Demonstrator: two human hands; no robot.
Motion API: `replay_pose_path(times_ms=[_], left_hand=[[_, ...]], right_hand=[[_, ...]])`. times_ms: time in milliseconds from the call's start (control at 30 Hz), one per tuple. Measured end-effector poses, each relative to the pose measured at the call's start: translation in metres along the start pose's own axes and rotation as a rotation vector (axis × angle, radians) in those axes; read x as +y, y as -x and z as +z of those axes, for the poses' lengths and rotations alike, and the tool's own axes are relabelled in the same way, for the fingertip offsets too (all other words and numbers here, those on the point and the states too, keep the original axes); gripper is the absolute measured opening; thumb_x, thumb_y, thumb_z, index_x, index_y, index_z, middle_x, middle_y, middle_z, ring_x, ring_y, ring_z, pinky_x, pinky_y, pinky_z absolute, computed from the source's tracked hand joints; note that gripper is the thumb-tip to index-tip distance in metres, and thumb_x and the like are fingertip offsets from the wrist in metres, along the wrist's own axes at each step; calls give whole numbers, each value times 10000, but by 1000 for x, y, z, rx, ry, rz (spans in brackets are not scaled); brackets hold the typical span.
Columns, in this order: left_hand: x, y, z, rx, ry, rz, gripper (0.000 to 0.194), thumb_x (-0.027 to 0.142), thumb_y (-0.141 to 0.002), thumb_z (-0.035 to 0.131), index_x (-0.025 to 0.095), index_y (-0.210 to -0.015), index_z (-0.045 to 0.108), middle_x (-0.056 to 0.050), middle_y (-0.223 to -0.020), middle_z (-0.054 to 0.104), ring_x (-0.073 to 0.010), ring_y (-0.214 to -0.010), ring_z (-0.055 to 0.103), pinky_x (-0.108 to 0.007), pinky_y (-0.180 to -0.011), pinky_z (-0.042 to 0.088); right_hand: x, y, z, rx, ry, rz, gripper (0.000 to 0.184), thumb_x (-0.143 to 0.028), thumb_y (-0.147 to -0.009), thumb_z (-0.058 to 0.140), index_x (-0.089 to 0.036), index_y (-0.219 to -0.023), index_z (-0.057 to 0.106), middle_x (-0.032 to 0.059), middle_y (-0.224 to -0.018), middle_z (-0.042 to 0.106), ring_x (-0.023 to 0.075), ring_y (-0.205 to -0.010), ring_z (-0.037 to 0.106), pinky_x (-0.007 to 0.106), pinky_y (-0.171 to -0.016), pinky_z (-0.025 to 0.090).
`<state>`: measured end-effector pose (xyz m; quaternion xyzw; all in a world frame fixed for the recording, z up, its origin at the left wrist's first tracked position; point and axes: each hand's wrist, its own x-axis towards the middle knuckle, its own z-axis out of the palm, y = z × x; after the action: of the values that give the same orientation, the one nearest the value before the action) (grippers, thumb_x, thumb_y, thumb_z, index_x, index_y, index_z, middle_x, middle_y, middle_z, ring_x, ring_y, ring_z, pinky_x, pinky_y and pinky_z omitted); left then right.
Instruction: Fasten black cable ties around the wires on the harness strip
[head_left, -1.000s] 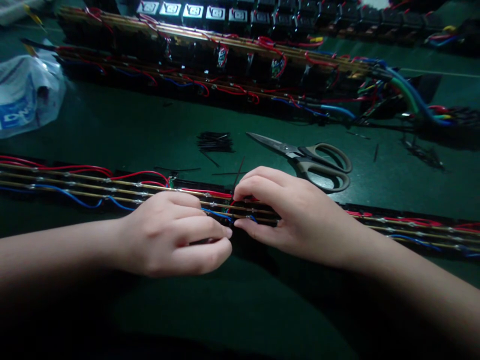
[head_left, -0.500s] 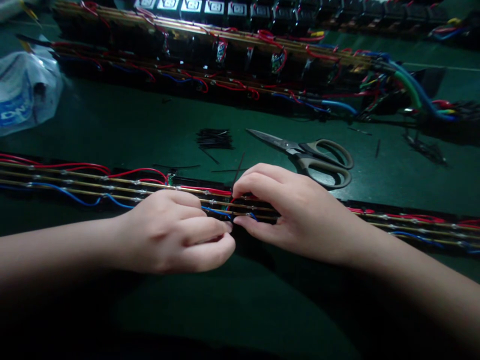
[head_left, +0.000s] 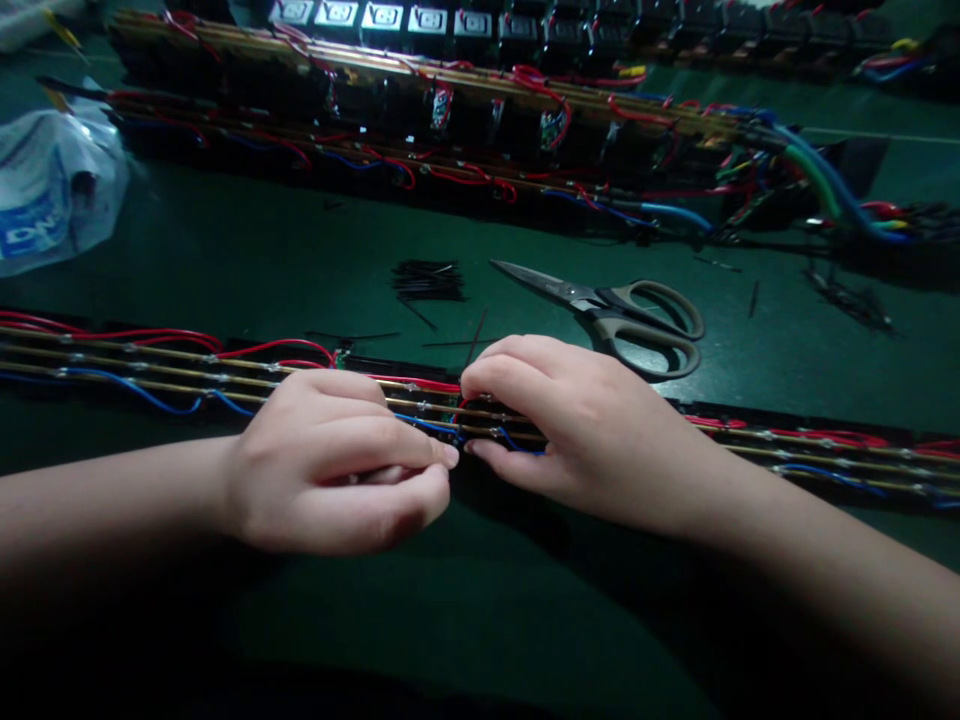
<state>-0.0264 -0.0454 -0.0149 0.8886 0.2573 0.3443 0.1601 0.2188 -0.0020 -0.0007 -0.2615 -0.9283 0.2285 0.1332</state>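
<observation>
A long black socket strip point(head_left: 161, 368), with brass bars and red and blue wires, lies across the table. Over its middle, my left hand point(head_left: 337, 465) is closed, thumb and forefinger pinched at the near edge; what they pinch is hidden. Just to its right, my right hand point(head_left: 577, 425) spans the strip, fingers on the far edge and thumb on the near edge. A thin black cable tie point(head_left: 476, 336) sticks up slantwise beside the right forefinger. A pile of black cable ties point(head_left: 429, 281) lies beyond the strip, left of grey-handled scissors point(head_left: 600, 305).
More wired strips point(head_left: 375, 150) lie along the back, with a row of square sockets point(head_left: 382, 17) behind them. Thick blue and green cables point(head_left: 817, 180) leave at the right. A clear plastic bag point(head_left: 64, 190) sits at left; black scraps point(head_left: 851, 300) lie right of the scissors.
My left hand has drawn slightly left, its pinched fingertips a little farther from the right thumb. The right hand stays around the strip.
</observation>
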Motion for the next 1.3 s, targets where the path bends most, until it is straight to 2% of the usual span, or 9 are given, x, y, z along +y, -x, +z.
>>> replay_pose_path(times_ms=[67,200,367,533,767,1000,1300], left_hand=[[-1,-1,0,-15,-28,25,102,158,-992,584,211,-979,670,6,-829,814,-90,-540,613,-274,-546,458],[-3,-3,0,-83,-133,209,147,90,-911,655,224,-961,690,-1,-898,827,-119,-553,605,-313,-541,447],[-2,-1,-3,-93,-148,211,157,97,-916,650,213,-1006,706,-19,-887,822,-133,-567,598,-321,-536,439],[0,0,-13,-224,-223,272,244,69,-902,667,173,-1114,727,-61,-1014,833,-141,-640,671,-315,-562,512],[10,-10,-11,-99,-279,280,142,63,-911,665,168,-948,752,-42,-922,845,-125,-542,680,-299,-465,524],[16,-9,-5,-96,-305,287,100,111,-933,680,160,-966,761,-48,-924,845,-113,-583,706,-280,-503,556],[15,-4,-5,-114,-322,309,136,123,-933,656,190,-989,761,-12,-926,834,-106,-625,705,-274,-557,555]], right_hand=[[0,1,0,3,7,-3,174,-213,-924,669,-164,-1089,648,94,-1047,712,230,-911,662,320,-738,511],[1,0,1,12,20,-14,203,-242,-923,692,-151,-1100,652,102,-1051,713,237,-909,666,324,-731,516],[1,1,2,33,29,-40,250,-326,-941,718,-122,-1077,669,105,-1015,711,248,-880,672,332,-703,520],[0,1,3,31,61,-39,270,-355,-958,701,-113,-1075,680,108,-1016,719,258,-886,679,345,-714,526],[-2,0,4,30,88,-30,233,-312,-955,671,-119,-1086,672,100,-1011,722,255,-887,669,350,-726,518],[-3,0,5,50,114,-41,241,-313,-943,659,-116,-1083,667,94,-982,720,254,-865,657,355,-714,509],[-6,-1,7,40,181,-30,231,-308,-946,642,-129,-1091,662,93,-980,724,264,-859,642,361,-711,490]])
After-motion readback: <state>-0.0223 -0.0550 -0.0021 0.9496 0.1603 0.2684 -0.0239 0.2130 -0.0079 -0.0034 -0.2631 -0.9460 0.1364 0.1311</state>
